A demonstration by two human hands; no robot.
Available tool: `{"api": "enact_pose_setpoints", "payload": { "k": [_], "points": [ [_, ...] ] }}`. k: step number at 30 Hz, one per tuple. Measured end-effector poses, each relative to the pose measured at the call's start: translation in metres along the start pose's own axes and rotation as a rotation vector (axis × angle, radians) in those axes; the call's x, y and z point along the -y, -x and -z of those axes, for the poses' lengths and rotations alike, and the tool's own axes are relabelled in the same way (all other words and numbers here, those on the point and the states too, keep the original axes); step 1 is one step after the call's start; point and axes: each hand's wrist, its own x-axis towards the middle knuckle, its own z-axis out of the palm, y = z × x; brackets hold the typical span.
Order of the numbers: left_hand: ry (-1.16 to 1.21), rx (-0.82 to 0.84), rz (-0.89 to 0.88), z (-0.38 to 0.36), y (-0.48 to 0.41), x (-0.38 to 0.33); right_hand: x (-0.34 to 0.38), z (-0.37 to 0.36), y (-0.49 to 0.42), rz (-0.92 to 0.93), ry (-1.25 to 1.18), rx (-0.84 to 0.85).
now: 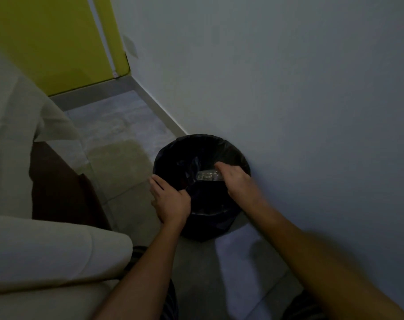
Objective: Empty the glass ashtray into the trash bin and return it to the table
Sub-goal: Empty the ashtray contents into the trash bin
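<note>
A round trash bin [171,155] lined with a black bag stands on the floor against the pale wall. My right hand [236,180] holds the glass ashtray [208,176] over the bin's opening, turned on its edge so I see it side-on. My left hand [168,199] grips the near left rim of the bin and the bag's edge. The bin's inside is dark, so its contents are hidden. The table is out of view.
A beige sofa [46,250] fills the left side, with a dark brown panel [58,188] beside it. The grey tiled floor [118,125] runs back to a yellow-green wall [53,42]. The pale wall [288,88] closes the right side.
</note>
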Motion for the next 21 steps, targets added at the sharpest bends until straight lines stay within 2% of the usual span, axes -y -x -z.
{"api": "enact_pose_setpoints", "payload": {
  "k": [7,10,14,21],
  "points": [
    [-0.066,-0.019,0.035,-0.006,-0.001,-0.006,-0.016,0.003,-0.002,0.249,0.255,-0.187],
    [-0.069,-0.037,0.051,-0.005,-0.002,-0.007,-0.027,-0.006,0.013,0.365,0.304,-0.199],
    [-0.046,-0.045,0.058,-0.007,-0.005,-0.010,-0.038,-0.014,0.035,0.514,0.377,-0.103],
    [-0.057,-0.075,0.063,-0.009,-0.007,-0.009,-0.029,-0.009,0.012,0.538,0.392,-0.162]
  ]
}}
